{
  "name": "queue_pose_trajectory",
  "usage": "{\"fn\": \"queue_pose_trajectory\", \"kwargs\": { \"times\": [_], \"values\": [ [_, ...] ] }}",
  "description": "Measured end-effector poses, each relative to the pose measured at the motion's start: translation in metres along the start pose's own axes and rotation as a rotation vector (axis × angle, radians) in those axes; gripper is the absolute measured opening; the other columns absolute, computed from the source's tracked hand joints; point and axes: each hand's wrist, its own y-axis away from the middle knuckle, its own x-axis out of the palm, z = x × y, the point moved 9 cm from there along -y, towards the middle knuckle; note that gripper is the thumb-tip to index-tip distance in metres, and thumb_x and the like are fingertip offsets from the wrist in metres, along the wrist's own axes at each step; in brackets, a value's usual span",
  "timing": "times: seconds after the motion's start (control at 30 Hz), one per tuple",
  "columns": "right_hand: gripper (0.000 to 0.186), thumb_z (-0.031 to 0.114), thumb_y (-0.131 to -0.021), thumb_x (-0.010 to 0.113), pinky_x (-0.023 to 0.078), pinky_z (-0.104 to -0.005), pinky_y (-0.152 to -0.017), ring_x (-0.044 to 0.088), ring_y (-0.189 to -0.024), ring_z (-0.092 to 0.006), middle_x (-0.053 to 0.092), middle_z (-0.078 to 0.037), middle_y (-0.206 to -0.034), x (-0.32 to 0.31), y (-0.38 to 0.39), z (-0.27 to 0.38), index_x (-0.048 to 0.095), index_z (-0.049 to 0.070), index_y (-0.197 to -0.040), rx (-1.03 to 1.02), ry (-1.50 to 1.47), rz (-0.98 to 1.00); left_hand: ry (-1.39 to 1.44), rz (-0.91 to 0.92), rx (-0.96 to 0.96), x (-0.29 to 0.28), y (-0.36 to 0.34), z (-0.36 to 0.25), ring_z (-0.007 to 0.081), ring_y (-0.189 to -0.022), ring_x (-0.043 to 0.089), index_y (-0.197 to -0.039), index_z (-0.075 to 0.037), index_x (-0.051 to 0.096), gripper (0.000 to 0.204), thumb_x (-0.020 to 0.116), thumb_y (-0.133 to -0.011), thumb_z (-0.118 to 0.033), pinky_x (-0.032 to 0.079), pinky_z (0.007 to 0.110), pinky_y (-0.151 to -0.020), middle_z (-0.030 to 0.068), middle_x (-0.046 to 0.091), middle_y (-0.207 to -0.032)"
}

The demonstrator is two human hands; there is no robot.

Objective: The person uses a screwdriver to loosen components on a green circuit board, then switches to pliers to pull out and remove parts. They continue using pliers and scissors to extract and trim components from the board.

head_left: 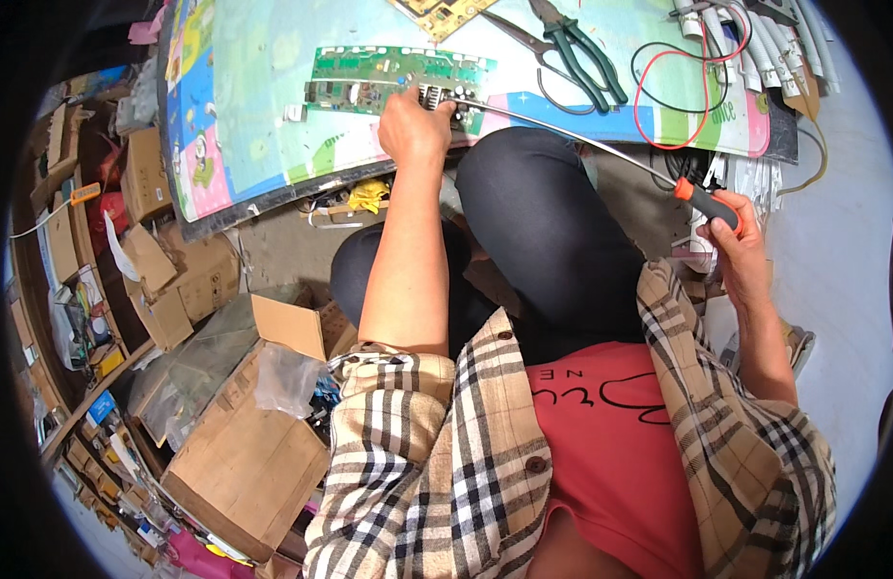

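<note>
A long green circuit board (369, 67) lies on the table (253, 116), crowded with small parts and a finned metal heat sink (431, 96). My left hand (414, 125) presses on the near side of the board, its fingers curled by the heat sink. In my right hand (743, 246) is a long-shafted screwdriver (709, 206) with a dark grey and orange handle. Its thin shaft runs leftward over the table to the board, where the tip reaches the parts beside my left fingers. Exactly what the tip touches is too small to tell.
Green-handled pliers (583, 60) and dark scissors (523, 37) lie right of the board. A yellowish circuit board (439, 13) sits at the far edge. Red and black wires (649, 114) loop at the right, near white tubes (769, 58). Cardboard boxes (191, 275) crowd the left floor.
</note>
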Motion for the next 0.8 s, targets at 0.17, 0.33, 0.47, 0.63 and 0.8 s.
{"fn": "queue_pose_trajectory", "kwargs": {
  "times": [0.17, 0.33, 0.47, 0.63, 0.8],
  "values": [
    [0.032, 0.031, -0.096, 0.053, 0.049, -0.0292, -0.051, 0.053, -0.061, -0.0105, 0.058, -0.007, -0.090, 0.005, 0.016, -0.027, 0.052, 0.007, -0.118, 0.393, -0.151, -0.008, -0.010, -0.036, 0.017, 0.004, -0.001, 0.004, 0.0347, -0.095, 0.062, -0.104, -0.006, 0.069, 0.045, 0.080, -0.068, -0.030, 0.049, 0.044, -0.082, 0.0166, 0.064, -0.099],
    [0.030, 0.035, -0.097, 0.050, 0.043, -0.0244, -0.046, 0.050, -0.054, -0.0092, 0.058, -0.007, -0.076, -0.010, 0.004, -0.024, 0.054, 0.008, -0.109, 0.379, -0.066, 0.095, -0.003, 0.005, 0.015, 0.005, -0.002, -0.002, 0.0352, -0.095, 0.062, -0.103, -0.006, 0.069, 0.043, 0.080, -0.068, -0.029, 0.049, 0.044, -0.081, 0.0169, 0.064, -0.099],
    [0.023, 0.018, -0.095, 0.056, 0.050, -0.0226, -0.073, 0.054, -0.069, -0.0075, 0.057, -0.002, -0.090, -0.003, -0.007, 0.000, 0.051, 0.010, -0.116, 0.029, -0.172, -0.001, 0.004, -0.058, 0.038, 0.000, 0.001, 0.000, 0.0357, -0.093, 0.062, -0.101, -0.005, 0.069, 0.043, 0.081, -0.067, -0.028, 0.049, 0.044, -0.081, 0.0174, 0.064, -0.097],
    [0.025, 0.028, -0.098, 0.050, 0.049, -0.0237, -0.066, 0.054, -0.070, -0.0078, 0.058, -0.003, -0.093, 0.001, 0.005, -0.021, 0.051, 0.010, -0.116, 0.323, -0.134, 0.123, 0.010, -0.024, 0.021, 0.001, 0.000, 0.001, 0.0360, -0.093, 0.063, -0.101, -0.005, 0.069, 0.043, 0.081, -0.067, -0.028, 0.049, 0.045, -0.080, 0.0181, 0.064, -0.097],
    [0.023, 0.024, -0.098, 0.050, 0.049, -0.0250, -0.069, 0.051, -0.065, -0.0060, 0.057, -0.001, -0.088, -0.010, 0.004, -0.013, 0.050, 0.007, -0.113, 0.398, -0.009, 0.180, 0.008, -0.019, 0.025, 0.000, 0.002, -0.003, 0.0360, -0.094, 0.063, -0.102, -0.005, 0.069, 0.043, 0.081, -0.068, -0.028, 0.049, 0.044, -0.081, 0.0182, 0.064, -0.098]
  ]
}}
